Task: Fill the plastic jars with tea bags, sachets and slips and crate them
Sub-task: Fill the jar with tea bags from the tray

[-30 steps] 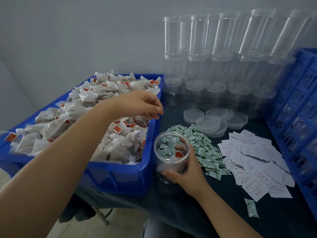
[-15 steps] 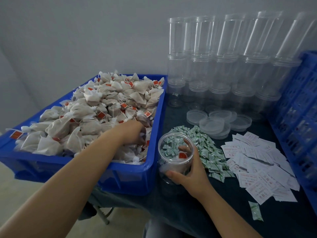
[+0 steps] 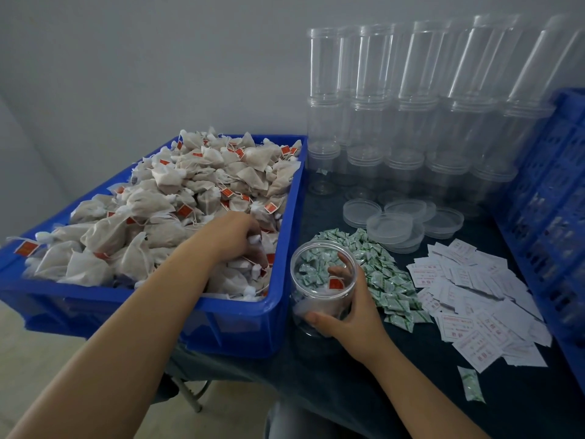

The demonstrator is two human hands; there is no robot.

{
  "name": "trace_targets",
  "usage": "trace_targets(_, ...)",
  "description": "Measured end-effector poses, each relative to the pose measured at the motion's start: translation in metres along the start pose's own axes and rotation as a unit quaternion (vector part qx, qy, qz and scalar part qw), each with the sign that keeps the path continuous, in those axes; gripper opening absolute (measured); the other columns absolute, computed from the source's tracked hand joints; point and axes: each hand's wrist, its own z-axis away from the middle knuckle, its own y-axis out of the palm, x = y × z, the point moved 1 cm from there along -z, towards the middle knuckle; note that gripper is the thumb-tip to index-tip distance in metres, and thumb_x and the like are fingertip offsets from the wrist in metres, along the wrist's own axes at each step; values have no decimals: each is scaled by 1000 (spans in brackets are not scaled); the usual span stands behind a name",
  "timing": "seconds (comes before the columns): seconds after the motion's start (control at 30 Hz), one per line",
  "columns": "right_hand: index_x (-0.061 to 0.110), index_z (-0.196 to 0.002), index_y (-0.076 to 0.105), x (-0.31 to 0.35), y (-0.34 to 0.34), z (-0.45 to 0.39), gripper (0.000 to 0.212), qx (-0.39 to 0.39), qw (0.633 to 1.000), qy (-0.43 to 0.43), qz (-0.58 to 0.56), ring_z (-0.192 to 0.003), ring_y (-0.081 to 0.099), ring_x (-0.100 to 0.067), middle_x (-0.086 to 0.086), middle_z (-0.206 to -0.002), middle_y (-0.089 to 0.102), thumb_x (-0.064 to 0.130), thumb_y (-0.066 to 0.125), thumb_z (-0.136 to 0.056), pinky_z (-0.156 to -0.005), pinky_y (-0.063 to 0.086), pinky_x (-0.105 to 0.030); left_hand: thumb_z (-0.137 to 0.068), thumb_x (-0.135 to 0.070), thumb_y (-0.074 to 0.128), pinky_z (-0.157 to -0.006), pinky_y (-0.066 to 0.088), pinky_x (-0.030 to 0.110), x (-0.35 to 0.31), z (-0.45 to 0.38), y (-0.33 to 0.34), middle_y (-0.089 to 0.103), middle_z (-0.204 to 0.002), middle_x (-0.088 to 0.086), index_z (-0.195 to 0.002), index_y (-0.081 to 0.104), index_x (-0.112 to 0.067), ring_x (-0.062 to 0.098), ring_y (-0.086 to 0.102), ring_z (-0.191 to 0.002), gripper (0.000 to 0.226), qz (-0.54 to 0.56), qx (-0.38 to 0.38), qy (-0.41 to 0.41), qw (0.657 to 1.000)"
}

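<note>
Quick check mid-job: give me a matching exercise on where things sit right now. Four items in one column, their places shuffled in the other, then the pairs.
Items
1. tea bags
2. sachets
3. slips
4. lids

Places
A. loose white spread on the cloth, by the crate
B. heaped in the bin, where the left hand digs
C. stacked in front of the empty jars
D. green pile just behind the jar that the right hand holds

Pairs: 1-B, 2-D, 3-A, 4-C
</note>
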Motion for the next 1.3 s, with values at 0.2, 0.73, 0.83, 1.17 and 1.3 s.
trace_targets(0.2,81,-118,31,3,0,1,94,-1,1000,-3,0,-121,48,11,17,-136,46,53,87,-47,-90,44,-7,-83,-26,69,-55,32,22,-2,1,-6,53,-68,-7,-68,54,-19,12,50,-64,22,84,-126,-2,988)
trace_targets(0.73,85,-117,28,2,0,0,93,-1,1000,-7,19,-122,48,8,19,-135,45,57,86,-49,-94,44,-9,-75,-34,72,-63,51,15,-49,21,-55,66,-81,-13,-86,65,-33,3,63,-76,13,302,-139,138,933)
trace_targets(0.83,81,-121,28,2,-1,0,95,1,1000,-6,19,-121,48,10,21,-134,45,58,86,-50,-93,44,-8,-75,-32,73,-66,48,9,-68,26,-52,65,-82,-18,-84,62,-38,-3,61,-77,14,265,-67,190,943)
trace_targets(1.17,71,-129,34,2,0,-2,97,-3,1000,-15,0,-125,55,-2,13,-139,52,57,91,-52,-97,50,-22,-83,-27,70,-65,37,8,-101,22,-28,56,-80,-23,-97,67,-30,-11,50,-77,15,45,69,256,963)
trace_targets(1.3,67,-132,37,0,1,-4,96,1,1000,-23,-5,-127,55,-5,20,-138,54,48,92,-56,-100,51,-26,-87,-22,64,-74,45,24,-110,20,-17,61,-93,-11,-108,66,-23,4,50,-79,21,-50,119,260,957)
